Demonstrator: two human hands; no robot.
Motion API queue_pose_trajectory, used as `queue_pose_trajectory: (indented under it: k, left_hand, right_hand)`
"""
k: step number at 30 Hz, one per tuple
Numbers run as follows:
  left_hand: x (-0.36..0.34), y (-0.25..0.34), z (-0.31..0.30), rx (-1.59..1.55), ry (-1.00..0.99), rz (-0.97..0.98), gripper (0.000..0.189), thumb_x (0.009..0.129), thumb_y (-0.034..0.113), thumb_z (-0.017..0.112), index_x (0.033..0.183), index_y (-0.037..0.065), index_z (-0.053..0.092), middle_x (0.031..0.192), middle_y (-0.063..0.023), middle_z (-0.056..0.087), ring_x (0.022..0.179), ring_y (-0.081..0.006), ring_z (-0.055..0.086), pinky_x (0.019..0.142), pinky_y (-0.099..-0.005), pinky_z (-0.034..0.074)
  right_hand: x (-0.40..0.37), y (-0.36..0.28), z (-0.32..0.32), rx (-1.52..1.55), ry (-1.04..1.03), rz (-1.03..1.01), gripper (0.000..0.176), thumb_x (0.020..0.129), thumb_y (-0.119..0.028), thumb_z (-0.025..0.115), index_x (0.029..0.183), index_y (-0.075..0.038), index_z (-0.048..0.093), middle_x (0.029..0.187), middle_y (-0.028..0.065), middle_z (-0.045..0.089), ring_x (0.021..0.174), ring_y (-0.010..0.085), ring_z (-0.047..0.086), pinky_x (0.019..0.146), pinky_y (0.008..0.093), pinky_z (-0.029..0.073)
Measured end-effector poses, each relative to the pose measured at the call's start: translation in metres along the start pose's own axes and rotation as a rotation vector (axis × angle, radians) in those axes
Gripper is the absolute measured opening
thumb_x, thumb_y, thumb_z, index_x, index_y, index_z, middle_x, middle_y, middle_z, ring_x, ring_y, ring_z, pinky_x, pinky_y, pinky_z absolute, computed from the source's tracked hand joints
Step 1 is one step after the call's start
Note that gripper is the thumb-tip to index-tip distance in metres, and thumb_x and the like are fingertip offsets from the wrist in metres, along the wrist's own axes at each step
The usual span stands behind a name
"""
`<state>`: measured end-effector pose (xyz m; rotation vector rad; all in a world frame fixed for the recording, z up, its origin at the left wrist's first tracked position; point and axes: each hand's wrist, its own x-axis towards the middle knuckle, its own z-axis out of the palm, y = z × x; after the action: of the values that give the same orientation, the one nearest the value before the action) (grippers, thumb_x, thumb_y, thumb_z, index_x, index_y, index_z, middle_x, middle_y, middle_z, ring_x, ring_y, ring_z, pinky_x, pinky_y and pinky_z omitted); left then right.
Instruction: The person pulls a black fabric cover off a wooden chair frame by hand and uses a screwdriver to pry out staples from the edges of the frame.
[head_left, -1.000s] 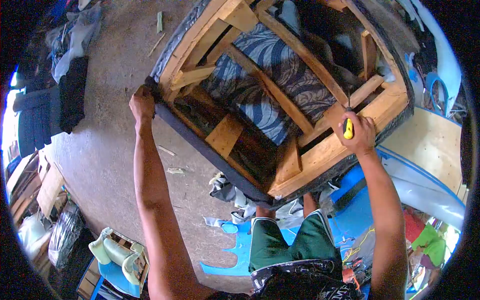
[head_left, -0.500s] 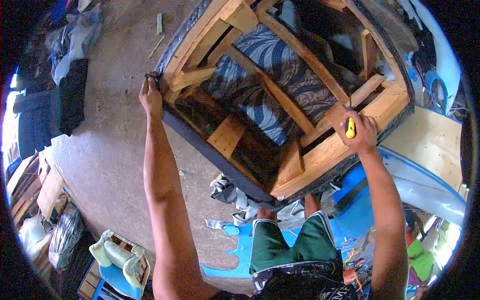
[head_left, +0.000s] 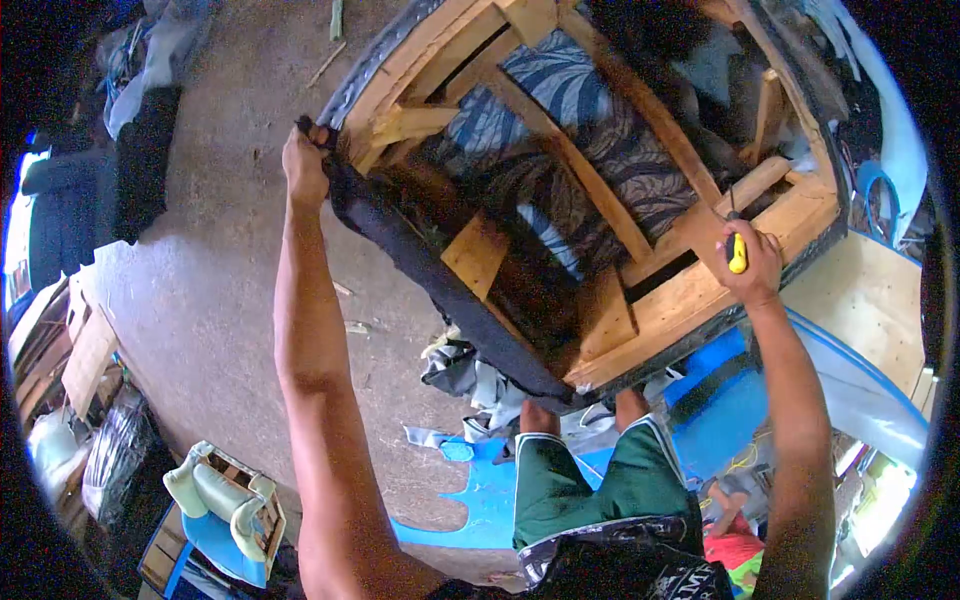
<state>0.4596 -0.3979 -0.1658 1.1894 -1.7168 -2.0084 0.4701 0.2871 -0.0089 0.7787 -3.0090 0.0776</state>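
Note:
An upturned wooden furniture frame (head_left: pixel 680 310) with dark covering round its sides stands before my legs. At its left corner my left hand (head_left: pixel 305 165) is closed on the edge of the black fabric (head_left: pixel 420 265), which hangs loosely along the near left side. My right hand (head_left: pixel 750 262) grips a yellow-and-black screwdriver (head_left: pixel 738 252), its thin shaft pointing away from me, and rests over the right wooden rail. Between the crossbars, patterned fabric (head_left: pixel 620 130) shows inside the frame.
Cloth scraps (head_left: pixel 480 385) and a blue sheet (head_left: pixel 480 500) lie on the floor near my feet. A small blue-and-cream chair (head_left: pixel 215 515) stands at lower left, below wood pieces (head_left: pixel 90 360). A plywood panel (head_left: pixel 860 300) is at right. Part of another person in red (head_left: pixel 735 540) shows at lower right.
My left hand has pulled the black fabric outward, so it sits looser along the frame's side. The frame and my right hand with the screwdriver appear shifted slightly right and down in view.

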Motion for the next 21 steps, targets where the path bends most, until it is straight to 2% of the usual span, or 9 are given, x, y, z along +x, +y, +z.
queue_pose_trajectory:
  k: [2,3,8,10,14,15,16,18,21]
  left_hand:
    - [-0.007,-0.017,-0.041,0.516,-0.190,0.560,0.023,0.091,0.024,0.052,0.078,0.007,0.058,0.072,-0.0020,0.053,0.065,-0.0163,0.049,0.058,-0.0343,0.040]
    - [-0.045,-0.004,-0.040,-0.083,-0.024,-0.003,0.025,0.093,0.027,0.052,0.076,0.009,0.056,0.070,-0.0002,0.051,0.062,-0.0135,0.046,0.056,-0.0328,0.038]
    - [-0.023,-0.007,-0.035,0.280,0.196,0.307,0.032,0.096,0.031,0.052,0.071,0.011,0.052,0.067,0.0033,0.046,0.059,-0.0119,0.043,0.051,-0.0341,0.033]
    - [0.000,0.011,-0.046,0.394,-0.012,0.105,0.031,0.094,0.031,0.053,0.074,0.008,0.057,0.065,-0.0032,0.058,0.054,-0.0215,0.051,0.051,-0.0406,0.036]
    - [0.013,0.009,-0.022,1.702,-0.485,0.765,0.040,0.090,0.041,0.056,0.093,0.003,0.068,0.082,-0.0168,0.071,0.074,-0.0331,0.068,0.068,-0.0447,0.054]
    - [-0.047,0.072,0.015,2.009,-0.487,0.492,0.039,0.089,0.040,0.054,0.097,0.005,0.070,0.090,-0.0210,0.071,0.086,-0.0403,0.068,0.077,-0.0470,0.056]
    - [0.010,0.065,-0.049,1.983,-0.534,0.721,0.042,0.093,0.042,0.048,0.099,0.007,0.070,0.094,-0.0227,0.070,0.090,-0.0408,0.068,0.078,-0.0479,0.055]
    - [0.038,-0.053,-0.084,0.868,-0.099,0.559,0.041,0.097,0.033,0.043,0.091,0.003,0.070,0.094,-0.0237,0.069,0.091,-0.0416,0.067,0.078,-0.0492,0.055]
    - [-0.071,0.024,0.021,1.443,0.052,0.294,0.040,0.099,0.031,0.040,0.101,0.004,0.069,0.100,-0.0244,0.068,0.098,-0.0424,0.065,0.084,-0.0501,0.052]
  right_hand:
    - [0.005,0.001,-0.004,0.067,-0.020,-0.014,0.028,0.080,-0.021,0.069,0.105,-0.017,0.060,0.090,0.0040,0.067,0.082,0.0299,0.063,0.077,0.0413,0.044]
    - [0.006,0.000,-0.006,-0.005,-0.027,-0.021,0.025,0.081,-0.021,0.069,0.104,-0.018,0.060,0.090,0.0041,0.067,0.083,0.0309,0.063,0.077,0.0434,0.045]
    - [0.006,-0.001,-0.007,0.015,-0.012,0.011,0.028,0.080,-0.025,0.070,0.104,-0.018,0.059,0.088,0.0090,0.066,0.082,0.0354,0.061,0.078,0.0474,0.044]
    - [0.011,-0.003,-0.012,0.071,0.031,-0.025,0.032,0.076,-0.028,0.073,0.104,-0.019,0.061,0.075,0.0091,0.065,0.070,0.0339,0.062,0.068,0.0466,0.045]
    - [0.015,-0.008,-0.015,0.067,0.046,-0.029,0.030,0.077,-0.027,0.073,0.103,-0.020,0.060,0.075,0.0095,0.065,0.069,0.0335,0.062,0.067,0.0463,0.045]
    - [0.017,-0.007,-0.016,0.083,0.078,-0.060,0.030,0.077,-0.027,0.073,0.103,-0.020,0.060,0.075,0.0092,0.065,0.070,0.0335,0.062,0.067,0.0461,0.045]
    - [0.014,-0.005,-0.016,0.099,0.099,-0.084,0.030,0.077,-0.027,0.073,0.103,-0.020,0.059,0.076,0.0089,0.065,0.070,0.0335,0.062,0.067,0.0459,0.044]
    - [0.005,0.002,-0.002,0.052,0.089,-0.066,0.029,0.078,-0.028,0.072,0.103,-0.019,0.059,0.077,0.0081,0.066,0.071,0.0334,0.063,0.066,0.0461,0.044]
    - [0.013,-0.001,-0.016,0.070,0.025,-0.066,0.025,0.080,-0.023,0.070,0.101,-0.017,0.059,0.082,0.0026,0.066,0.071,0.0298,0.061,0.071,0.0424,0.043]
